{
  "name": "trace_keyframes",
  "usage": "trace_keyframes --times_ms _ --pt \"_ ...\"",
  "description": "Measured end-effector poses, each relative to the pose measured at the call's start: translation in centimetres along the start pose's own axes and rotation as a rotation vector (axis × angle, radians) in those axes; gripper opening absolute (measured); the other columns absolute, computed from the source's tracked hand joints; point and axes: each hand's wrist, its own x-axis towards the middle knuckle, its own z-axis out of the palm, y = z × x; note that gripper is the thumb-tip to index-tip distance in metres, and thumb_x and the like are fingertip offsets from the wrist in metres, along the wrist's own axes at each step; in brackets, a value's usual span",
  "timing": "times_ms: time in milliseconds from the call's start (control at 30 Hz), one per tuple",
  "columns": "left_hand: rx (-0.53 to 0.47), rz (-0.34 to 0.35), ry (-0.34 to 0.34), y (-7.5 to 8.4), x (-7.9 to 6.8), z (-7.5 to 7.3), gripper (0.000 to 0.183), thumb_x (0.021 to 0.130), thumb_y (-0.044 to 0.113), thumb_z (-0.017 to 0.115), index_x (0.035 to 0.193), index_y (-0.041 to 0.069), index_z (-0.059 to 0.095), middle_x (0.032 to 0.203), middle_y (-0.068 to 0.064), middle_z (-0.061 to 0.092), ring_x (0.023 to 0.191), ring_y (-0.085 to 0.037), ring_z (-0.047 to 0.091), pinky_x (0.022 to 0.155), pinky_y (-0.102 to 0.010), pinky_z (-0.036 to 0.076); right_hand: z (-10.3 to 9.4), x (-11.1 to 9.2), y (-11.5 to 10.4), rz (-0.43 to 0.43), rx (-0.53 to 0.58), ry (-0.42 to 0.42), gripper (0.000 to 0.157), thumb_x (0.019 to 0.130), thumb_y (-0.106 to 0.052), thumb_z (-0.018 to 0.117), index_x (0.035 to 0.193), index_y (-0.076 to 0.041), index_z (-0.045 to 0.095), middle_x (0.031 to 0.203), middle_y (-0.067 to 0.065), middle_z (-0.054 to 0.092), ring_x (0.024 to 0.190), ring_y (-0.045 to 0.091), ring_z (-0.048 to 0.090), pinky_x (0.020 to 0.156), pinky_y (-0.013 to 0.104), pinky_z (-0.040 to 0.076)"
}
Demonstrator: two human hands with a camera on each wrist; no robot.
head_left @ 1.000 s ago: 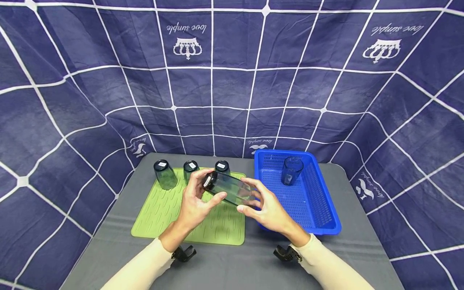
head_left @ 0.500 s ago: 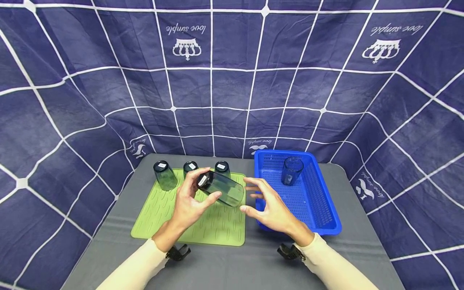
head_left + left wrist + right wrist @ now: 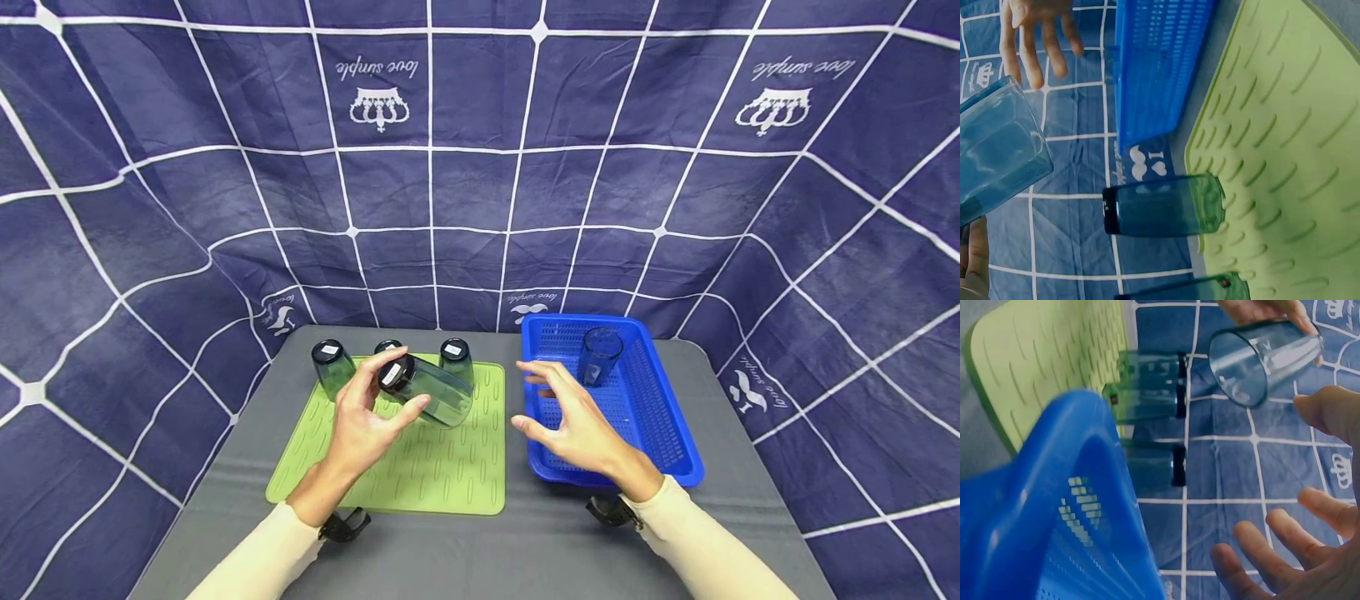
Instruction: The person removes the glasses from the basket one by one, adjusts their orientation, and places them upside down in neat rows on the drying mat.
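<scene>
My left hand (image 3: pixel 363 429) grips a tinted drinking glass (image 3: pixel 435 396) around its dark base end, above the green ridged mat (image 3: pixel 420 487). The glass is tilted, with its open mouth pointing right and down; the right wrist view looks into that mouth (image 3: pixel 1238 369). Apart from it, my right hand (image 3: pixel 581 425) holds nothing, fingers spread and thumb away, over the near left side of the blue basket (image 3: pixel 536 467). Similar glasses stand upside down along the mat's far side: one at left (image 3: pixel 332 367), one at right (image 3: pixel 455 362), and a middle one (image 3: pixel 387 345) mostly hidden by my left hand.
Inside the basket, toward its back, another glass (image 3: pixel 598 358) stands mouth up. Mat and basket lie side by side on a grey-covered table (image 3: pixel 517 550). A dark blue cloth with white lines (image 3: pixel 472 183) hangs behind and at both sides.
The right hand has let go of the glass's mouth end and drawn off to the right. The left hand has carried the glass leftward over the mat. The head view has shifted slightly.
</scene>
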Motion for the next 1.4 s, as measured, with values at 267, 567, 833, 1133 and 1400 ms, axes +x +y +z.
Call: trace_keyframes --times_ms 267,567,833,1133,1400 --pt "0.064 0.017 0.003 -0.7 0.1 -1.9 0.080 0.078 -0.018 0.098 0.151 -0.003 0.070 0.145 -0.024 0.078 0.125 -0.001 0.077 0.107 -0.016 0.063 -1.8 -0.4 0.8 0.005 -0.106 0.037 0.075 0.100 -0.023 0.093 0.167 -0.015 0.060 0.162 0.009 0.066 0.144 0.028 0.071 0.115 0.048 0.065" --pt "0.185 -0.026 0.024 -1.4 0.2 -3.8 0.079 0.079 -0.009 0.102 0.152 0.003 0.073 0.138 -0.021 0.081 0.113 0.005 0.076 0.096 -0.008 0.061 -3.7 -0.8 1.8 0.008 -0.141 0.086 0.073 0.099 -0.020 0.094 0.165 -0.015 0.062 0.160 0.007 0.067 0.142 0.031 0.072 0.115 0.055 0.065" --pt "0.267 -0.046 0.068 -1.8 0.0 -5.1 0.078 0.079 -0.004 0.105 0.150 0.007 0.076 0.136 -0.018 0.081 0.113 0.007 0.074 0.097 -0.005 0.059 -4.9 -1.1 2.4 0.038 -0.178 0.118 0.072 0.098 -0.021 0.094 0.164 -0.016 0.064 0.156 0.009 0.068 0.137 0.026 0.074 0.113 0.030 0.062" --pt "0.284 -0.027 0.085 -2.5 -0.2 -6.1 0.080 0.078 -0.007 0.103 0.151 0.007 0.075 0.135 -0.019 0.080 0.116 0.007 0.074 0.099 -0.007 0.060 -5.6 -1.1 3.1 0.029 -0.189 0.130 0.070 0.099 -0.020 0.094 0.162 -0.014 0.064 0.156 0.011 0.068 0.136 0.027 0.074 0.112 0.021 0.058" --pt "0.373 -0.064 0.093 -3.2 -0.5 -7.3 0.078 0.081 0.002 0.105 0.152 0.013 0.076 0.137 -0.018 0.081 0.113 0.008 0.071 0.093 -0.003 0.055 -6.0 -1.0 3.6 0.031 -0.197 0.143 0.069 0.098 -0.018 0.094 0.161 -0.012 0.066 0.156 0.012 0.070 0.136 0.029 0.075 0.111 0.021 0.059"
